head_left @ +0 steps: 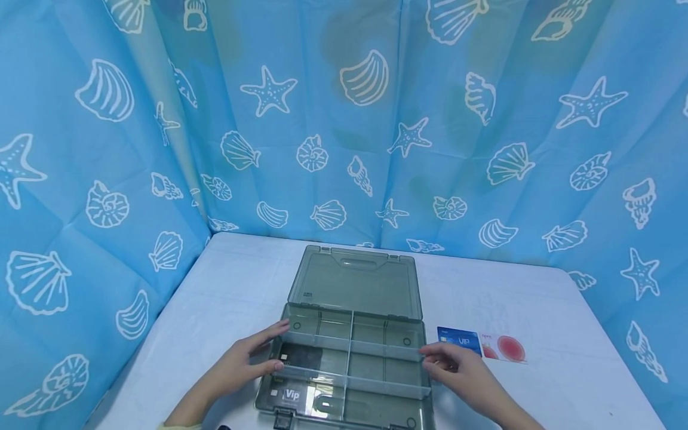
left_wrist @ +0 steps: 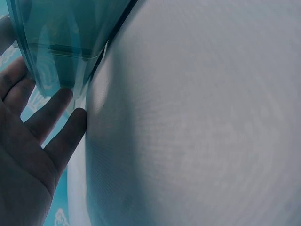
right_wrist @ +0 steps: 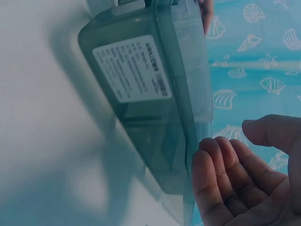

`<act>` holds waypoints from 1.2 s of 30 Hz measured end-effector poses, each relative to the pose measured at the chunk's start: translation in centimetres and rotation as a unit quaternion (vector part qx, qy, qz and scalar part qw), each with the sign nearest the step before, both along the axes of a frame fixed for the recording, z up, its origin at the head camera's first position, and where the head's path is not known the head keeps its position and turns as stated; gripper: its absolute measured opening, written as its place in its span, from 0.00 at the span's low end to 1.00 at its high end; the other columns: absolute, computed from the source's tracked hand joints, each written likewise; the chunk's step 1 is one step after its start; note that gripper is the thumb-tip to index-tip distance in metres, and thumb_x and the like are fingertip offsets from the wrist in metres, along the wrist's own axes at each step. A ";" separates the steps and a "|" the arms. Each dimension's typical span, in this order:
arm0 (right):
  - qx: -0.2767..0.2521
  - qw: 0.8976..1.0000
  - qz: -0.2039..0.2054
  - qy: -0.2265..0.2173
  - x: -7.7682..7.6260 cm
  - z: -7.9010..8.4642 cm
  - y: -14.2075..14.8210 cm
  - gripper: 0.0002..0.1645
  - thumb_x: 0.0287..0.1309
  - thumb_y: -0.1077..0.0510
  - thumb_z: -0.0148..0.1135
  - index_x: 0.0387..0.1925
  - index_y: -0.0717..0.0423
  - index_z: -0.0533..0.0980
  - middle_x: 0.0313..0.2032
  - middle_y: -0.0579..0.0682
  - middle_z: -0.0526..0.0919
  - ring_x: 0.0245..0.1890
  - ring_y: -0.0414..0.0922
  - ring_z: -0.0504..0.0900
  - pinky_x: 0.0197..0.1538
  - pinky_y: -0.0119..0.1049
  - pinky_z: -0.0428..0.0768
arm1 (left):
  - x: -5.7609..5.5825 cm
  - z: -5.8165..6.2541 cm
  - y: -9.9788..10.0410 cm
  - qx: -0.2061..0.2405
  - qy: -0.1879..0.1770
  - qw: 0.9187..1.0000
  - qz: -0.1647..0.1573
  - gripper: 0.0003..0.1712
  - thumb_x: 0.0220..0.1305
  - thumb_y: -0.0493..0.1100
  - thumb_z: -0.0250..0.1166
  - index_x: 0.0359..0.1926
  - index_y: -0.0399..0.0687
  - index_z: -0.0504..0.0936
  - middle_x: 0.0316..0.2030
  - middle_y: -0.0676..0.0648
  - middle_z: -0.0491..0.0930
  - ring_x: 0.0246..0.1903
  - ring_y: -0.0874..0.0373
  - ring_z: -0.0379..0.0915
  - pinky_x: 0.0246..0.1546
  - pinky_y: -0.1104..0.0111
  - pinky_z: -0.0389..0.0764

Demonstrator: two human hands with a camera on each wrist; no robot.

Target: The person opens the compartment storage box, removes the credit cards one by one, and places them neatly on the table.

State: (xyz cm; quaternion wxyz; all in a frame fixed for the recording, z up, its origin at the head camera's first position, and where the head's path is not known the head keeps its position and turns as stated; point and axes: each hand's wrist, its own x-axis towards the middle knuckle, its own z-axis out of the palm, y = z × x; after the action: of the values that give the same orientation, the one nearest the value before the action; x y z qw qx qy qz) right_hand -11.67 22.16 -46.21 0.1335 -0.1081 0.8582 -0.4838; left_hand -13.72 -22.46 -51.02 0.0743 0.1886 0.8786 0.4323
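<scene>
a smoky green, see-through plastic organiser box sits on a white-covered table, directly between a person's two bare hands. its base looks wider from side to side, and its lid is folded back, away from the person.

the left hand is at the box's left edge, fingers spread wide and thumb apart. the right hand is at the right edge, fingers gently bent with fingertips at the rim, thumb well clear in the right wrist view. neither appears to grip anything; both seem about equally near the box. two clear plastic cross strips run from one hand's side to the other's, crossed by a lengthwise divider.

inside, the nearest left compartment holds a dark card reading "vip"; the middle left one behind it holds a plain-looking dark card.

outside, just beyond the right hand, a blue card reading "vip" lies beside a white card with pink-red circles.
</scene>
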 end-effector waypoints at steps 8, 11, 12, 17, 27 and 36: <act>0.009 1.000 0.016 -0.007 -0.2 0.3 -1.3 0.19 0.69 0.53 0.65 0.54 0.61 0.81 0.40 0.50 0.87 0.36 0.40 0.83 0.39 0.27 0.85 | 0.0 0.0 0.0 0.000 -0.002 1.000 0.001 0.40 0.64 0.55 0.71 0.74 0.53 0.69 0.76 0.49 0.62 0.73 0.41 0.58 0.69 0.46 0.67; 0.008 1.000 0.024 -0.004 -0.4 0.4 -1.9 0.19 0.69 0.53 0.65 0.54 0.61 0.81 0.40 0.51 0.86 0.36 0.40 0.83 0.39 0.27 0.85 | 0.0 0.1 0.0 -0.002 -0.006 1.000 0.004 0.41 0.64 0.56 0.71 0.74 0.53 0.69 0.76 0.49 0.62 0.74 0.41 0.58 0.70 0.46 0.67; 0.008 1.000 0.028 -0.004 -0.4 0.5 -2.2 0.18 0.69 0.53 0.65 0.54 0.61 0.81 0.40 0.51 0.86 0.36 0.40 0.83 0.39 0.27 0.85 | 0.0 0.1 0.0 -0.003 -0.005 1.000 0.005 0.41 0.64 0.56 0.71 0.74 0.54 0.69 0.76 0.49 0.62 0.74 0.41 0.58 0.70 0.46 0.67; 0.004 0.999 0.049 -0.007 -0.7 0.2 -3.4 0.17 0.70 0.54 0.64 0.53 0.61 0.81 0.40 0.51 0.86 0.37 0.40 0.83 0.39 0.26 0.85 | 0.0 0.1 0.0 -0.006 -0.003 1.000 0.006 0.41 0.64 0.57 0.71 0.74 0.54 0.69 0.76 0.50 0.62 0.74 0.42 0.58 0.70 0.46 0.67; -0.016 0.997 0.081 -0.005 -1.1 0.1 -5.5 0.16 0.70 0.56 0.63 0.53 0.61 0.81 0.42 0.51 0.86 0.38 0.40 0.83 0.40 0.26 0.84 | -0.1 -0.1 0.0 -0.007 -0.006 1.000 0.007 0.41 0.63 0.58 0.71 0.74 0.56 0.70 0.76 0.51 0.62 0.74 0.42 0.57 0.70 0.44 0.65; -0.015 0.994 0.107 0.013 -1.4 0.6 -7.5 0.17 0.70 0.54 0.63 0.54 0.59 0.81 0.44 0.51 0.87 0.41 0.38 0.83 0.43 0.27 0.84 | -0.1 -0.3 0.0 -0.008 -0.011 1.000 0.009 0.41 0.63 0.58 0.71 0.74 0.56 0.69 0.75 0.50 0.63 0.74 0.42 0.58 0.70 0.44 0.65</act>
State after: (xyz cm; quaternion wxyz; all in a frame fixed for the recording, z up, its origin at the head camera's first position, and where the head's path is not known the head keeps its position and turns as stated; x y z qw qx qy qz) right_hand -13.09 14.63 -45.58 0.1718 -0.2081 0.8358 -0.4781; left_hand -13.86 -22.47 -51.31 0.0813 0.1753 0.8827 0.4284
